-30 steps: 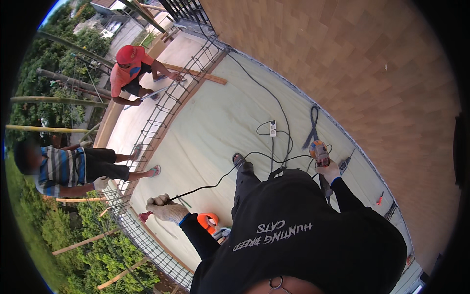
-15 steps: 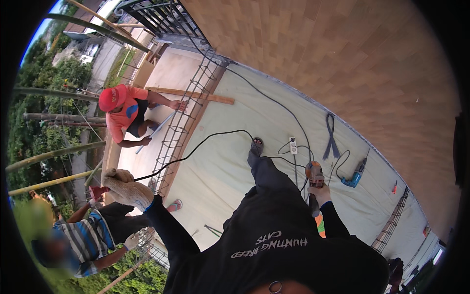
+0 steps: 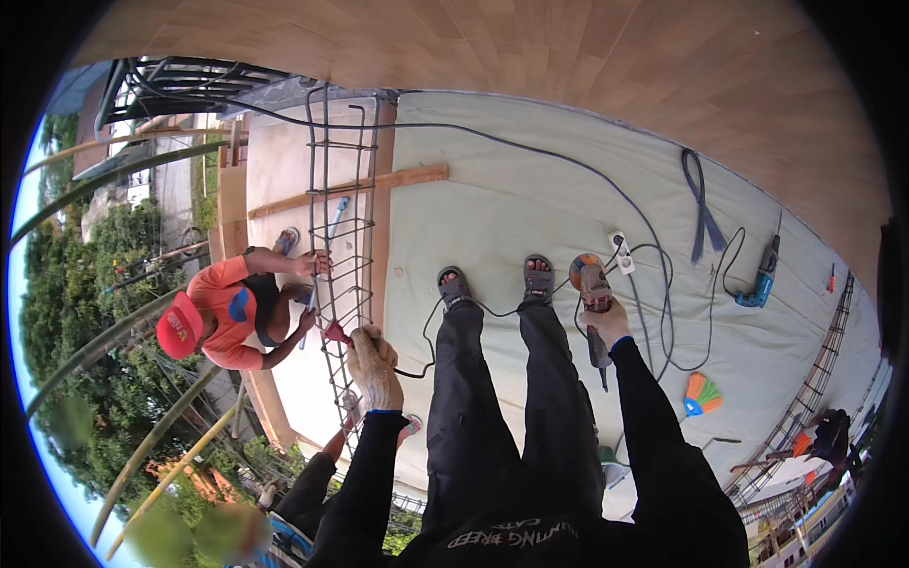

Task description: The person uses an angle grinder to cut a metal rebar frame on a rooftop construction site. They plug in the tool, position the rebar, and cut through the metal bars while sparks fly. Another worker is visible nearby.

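Observation:
My gloved left hand [image 3: 373,364] is closed on a red fitting, perhaps a plug [image 3: 336,333], with a black cable [image 3: 417,372] trailing from it. The hand is just right of a wire-tied steel rebar cage [image 3: 365,227]. In my gloved right hand [image 3: 609,322] is an angle grinder [image 3: 594,289] with an orange disc, held above the pale sheet-covered floor [image 3: 473,189]. Beyond it lie a white power strip [image 3: 621,253] and loose cords.
A co-worker in orange [image 3: 232,312] crouches left of the cage with a blue bar [image 3: 336,222]; another co-worker's legs [image 3: 312,497] show lower left. A timber [image 3: 417,176], blue drill [image 3: 757,289], wire bundle [image 3: 701,199] and broom head [image 3: 703,395] lie around. Bamboo poles line the drop-off.
My view has turned, bringing both my feet into sight and pushing the striped-shirt co-worker mostly out. My left hand has moved rightward in the picture, toward the cage, still holding the red fitting.

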`<state>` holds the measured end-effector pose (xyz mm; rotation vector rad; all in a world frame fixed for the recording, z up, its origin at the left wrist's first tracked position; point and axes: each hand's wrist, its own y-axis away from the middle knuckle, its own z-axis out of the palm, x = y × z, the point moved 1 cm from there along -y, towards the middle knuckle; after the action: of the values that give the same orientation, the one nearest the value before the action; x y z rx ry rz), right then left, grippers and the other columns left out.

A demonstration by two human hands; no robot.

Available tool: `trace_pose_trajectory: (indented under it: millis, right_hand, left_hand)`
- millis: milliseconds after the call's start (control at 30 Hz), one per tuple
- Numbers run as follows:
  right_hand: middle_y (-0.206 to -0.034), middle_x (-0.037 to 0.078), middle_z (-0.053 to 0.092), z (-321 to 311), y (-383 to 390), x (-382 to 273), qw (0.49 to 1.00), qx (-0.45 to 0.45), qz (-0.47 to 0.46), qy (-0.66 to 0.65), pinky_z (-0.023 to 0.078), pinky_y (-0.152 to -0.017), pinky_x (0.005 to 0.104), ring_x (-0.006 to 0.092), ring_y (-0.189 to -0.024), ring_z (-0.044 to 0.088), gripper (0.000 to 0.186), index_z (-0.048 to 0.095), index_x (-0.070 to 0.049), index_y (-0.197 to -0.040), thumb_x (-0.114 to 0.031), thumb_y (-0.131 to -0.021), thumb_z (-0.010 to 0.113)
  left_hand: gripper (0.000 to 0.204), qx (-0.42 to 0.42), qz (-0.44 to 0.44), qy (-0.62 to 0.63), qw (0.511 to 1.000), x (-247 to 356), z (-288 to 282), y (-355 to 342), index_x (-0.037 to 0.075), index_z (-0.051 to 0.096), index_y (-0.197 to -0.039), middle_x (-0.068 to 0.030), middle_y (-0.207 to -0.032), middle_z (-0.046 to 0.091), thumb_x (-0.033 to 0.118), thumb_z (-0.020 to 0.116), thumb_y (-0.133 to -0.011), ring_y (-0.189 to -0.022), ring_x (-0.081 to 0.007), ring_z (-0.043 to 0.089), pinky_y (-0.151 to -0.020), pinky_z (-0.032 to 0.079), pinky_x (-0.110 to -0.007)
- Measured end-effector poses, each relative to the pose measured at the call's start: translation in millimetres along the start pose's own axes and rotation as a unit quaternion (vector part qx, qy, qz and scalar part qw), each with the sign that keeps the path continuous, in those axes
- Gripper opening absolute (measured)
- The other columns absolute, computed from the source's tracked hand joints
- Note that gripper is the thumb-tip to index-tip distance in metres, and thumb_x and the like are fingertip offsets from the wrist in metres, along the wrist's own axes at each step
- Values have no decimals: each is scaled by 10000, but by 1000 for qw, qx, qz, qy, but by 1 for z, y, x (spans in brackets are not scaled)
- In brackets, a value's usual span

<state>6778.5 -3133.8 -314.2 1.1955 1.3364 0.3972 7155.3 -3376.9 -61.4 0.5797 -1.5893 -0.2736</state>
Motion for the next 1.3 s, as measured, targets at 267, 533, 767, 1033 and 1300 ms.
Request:
trace_pose_trajectory:
  millis: [267,533,767,1033,1300]
  right_hand:
    - [-1016,34,732,71,-113,50,994,-37,26,-102,599,-774,336,146,-830,674,532,691,-9,-1243,-168,-780,901]
    - [-1123,79,776,121,-228,78,995,-95,29,-14,615,-886,356,193,-995,740,588,706,15,-1291,-115,-754,904]
    - [-1104,84,766,154,-319,94,987,-72,-80,118,603,-944,364,193,-998,725,593,696,16,-1291,-214,-792,920]
    - [-1131,95,775,182,-376,84,900,-359,4,-246,682,-922,475,261,-968,796,736,648,-36,-1438,-261,-803,944]
    - [-1186,157,784,222,-429,113,794,-500,89,-334,665,-975,571,352,-1059,810,673,650,-44,-1432,-210,-826,892]
  left_hand:
    - [311,-55,-161,-37,985,-170,34,-89,72,640,-1083,61,-681,371,361,601,-1191,-552,-79,323,-538,251,-296]
    - [359,-98,-148,-49,983,-310,49,-213,104,620,-1065,25,-760,472,420,553,-1220,-671,-116,465,-652,393,-325]
    - [392,-192,-139,-140,962,-412,107,-336,62,673,-1115,-6,-857,633,446,632,-1177,-753,-137,601,-729,511,-337]
    - [430,-277,-98,-261,920,-497,140,-435,18,685,-1085,-36,-867,697,447,681,-1112,-784,-134,638,-722,530,-336]
    - [804,-467,-64,-617,630,-427,139,-519,-1,800,-1115,-130,-961,762,759,540,-1079,-852,-192,745,-729,601,-364]
